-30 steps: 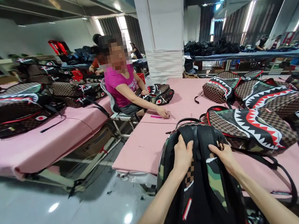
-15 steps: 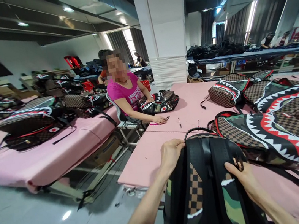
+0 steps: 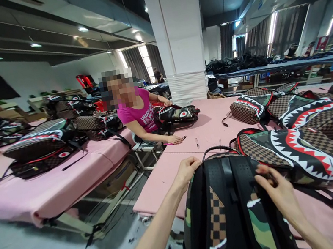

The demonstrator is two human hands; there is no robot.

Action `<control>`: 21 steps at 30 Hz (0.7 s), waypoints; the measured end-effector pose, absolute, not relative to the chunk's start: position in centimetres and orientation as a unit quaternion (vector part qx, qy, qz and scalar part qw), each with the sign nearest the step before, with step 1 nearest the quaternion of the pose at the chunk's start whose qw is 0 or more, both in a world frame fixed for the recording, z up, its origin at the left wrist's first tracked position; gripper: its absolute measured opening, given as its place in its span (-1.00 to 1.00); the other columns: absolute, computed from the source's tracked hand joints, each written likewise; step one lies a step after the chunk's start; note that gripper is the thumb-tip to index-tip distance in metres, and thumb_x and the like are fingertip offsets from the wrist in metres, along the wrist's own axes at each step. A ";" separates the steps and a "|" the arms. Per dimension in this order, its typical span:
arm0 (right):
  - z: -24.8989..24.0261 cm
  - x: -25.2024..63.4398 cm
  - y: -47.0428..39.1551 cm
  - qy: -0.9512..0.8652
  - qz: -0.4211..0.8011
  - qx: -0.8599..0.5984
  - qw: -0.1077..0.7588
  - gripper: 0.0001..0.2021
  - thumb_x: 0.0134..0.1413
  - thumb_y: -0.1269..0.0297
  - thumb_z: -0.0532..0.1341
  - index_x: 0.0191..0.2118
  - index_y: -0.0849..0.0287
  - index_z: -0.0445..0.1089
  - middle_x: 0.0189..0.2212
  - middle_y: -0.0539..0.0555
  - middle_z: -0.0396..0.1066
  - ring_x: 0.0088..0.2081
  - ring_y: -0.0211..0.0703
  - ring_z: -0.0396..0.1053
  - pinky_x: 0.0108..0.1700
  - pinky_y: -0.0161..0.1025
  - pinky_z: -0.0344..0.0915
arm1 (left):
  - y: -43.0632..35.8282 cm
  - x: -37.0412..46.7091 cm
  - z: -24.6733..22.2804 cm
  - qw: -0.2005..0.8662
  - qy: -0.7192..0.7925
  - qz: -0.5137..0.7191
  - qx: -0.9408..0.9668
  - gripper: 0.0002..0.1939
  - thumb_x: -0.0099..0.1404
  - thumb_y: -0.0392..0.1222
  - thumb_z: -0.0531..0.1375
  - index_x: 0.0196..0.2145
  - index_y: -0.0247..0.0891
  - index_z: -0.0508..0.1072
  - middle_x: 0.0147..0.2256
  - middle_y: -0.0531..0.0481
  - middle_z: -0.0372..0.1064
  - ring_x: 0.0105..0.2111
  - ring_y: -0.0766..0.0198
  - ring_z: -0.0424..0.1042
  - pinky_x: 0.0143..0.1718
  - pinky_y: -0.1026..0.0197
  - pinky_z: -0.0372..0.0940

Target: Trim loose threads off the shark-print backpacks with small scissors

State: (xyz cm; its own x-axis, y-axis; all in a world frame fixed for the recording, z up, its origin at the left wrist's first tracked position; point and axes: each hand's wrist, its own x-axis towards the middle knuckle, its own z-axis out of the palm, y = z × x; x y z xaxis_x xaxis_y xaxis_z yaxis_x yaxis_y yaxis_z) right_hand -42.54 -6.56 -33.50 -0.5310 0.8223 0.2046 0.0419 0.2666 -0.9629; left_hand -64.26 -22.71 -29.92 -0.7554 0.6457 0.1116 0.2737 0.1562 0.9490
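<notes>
A black backpack (image 3: 233,211) with checkered and camouflage panels stands in front of me, its shoulder straps facing me and its carry loop on top. My left hand (image 3: 189,171) is closed in a pinch on its upper left edge. At the upper right edge, beside the strap, my right hand (image 3: 279,190) is closed with curled fingers; the exact spot it grips is partly hidden. Close by on the right lies another backpack (image 3: 306,151) with a red and white shark-mouth print.
More shark-print backpacks (image 3: 245,108) lie on the pink table (image 3: 154,186). Across it, a seated person in a pink shirt (image 3: 141,116) has a backpack (image 3: 177,114) and a small tool. Pens (image 3: 197,142) lie mid-table. Another pink table (image 3: 66,176) at left holds stacked backpacks.
My right hand has shifted slightly up and off the strap's face, its fingers now curled at the backpack's edge. The left hand keeps its pinch. The view has tilted up a little.
</notes>
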 end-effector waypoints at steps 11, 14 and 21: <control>-33.7 -43.8 -14.5 -0.760 0.611 -0.161 0.154 -0.83 -0.08 0.19 0.20 -0.41 0.19 0.32 -0.61 -0.11 0.19 -0.54 -0.32 0.13 -0.45 -0.34 0.06 | -24.0 -61.4 -30.9 0.084 0.741 0.566 0.351 -0.80 0.13 -0.08 0.05 -0.51 -0.26 0.25 -0.49 0.10 0.19 -0.43 0.32 0.18 -0.35 0.29 0.08; -34.2 -43.4 -15.4 -0.724 0.657 -0.148 0.150 -0.84 -0.10 0.25 0.19 -0.49 0.18 0.19 -0.61 -0.14 0.06 -0.54 -0.36 0.02 -0.47 -0.36 -0.01 | -25.0 -61.2 -31.6 0.013 0.756 0.543 0.365 -0.83 0.14 -0.10 0.05 -0.49 -0.24 0.28 -0.44 0.06 0.25 -0.36 0.28 0.23 -0.28 0.26 0.10; -34.0 -41.9 -16.3 -0.692 0.696 -0.149 0.118 -0.83 -0.19 0.33 0.22 -0.52 0.17 0.15 -0.62 -0.14 0.04 -0.54 -0.36 -0.02 -0.47 -0.35 -0.07 | -27.1 -59.5 -29.9 0.081 0.714 0.597 0.358 -0.77 0.13 -0.04 0.11 -0.52 -0.25 0.28 -0.43 0.06 0.26 -0.34 0.28 0.25 -0.26 0.29 0.13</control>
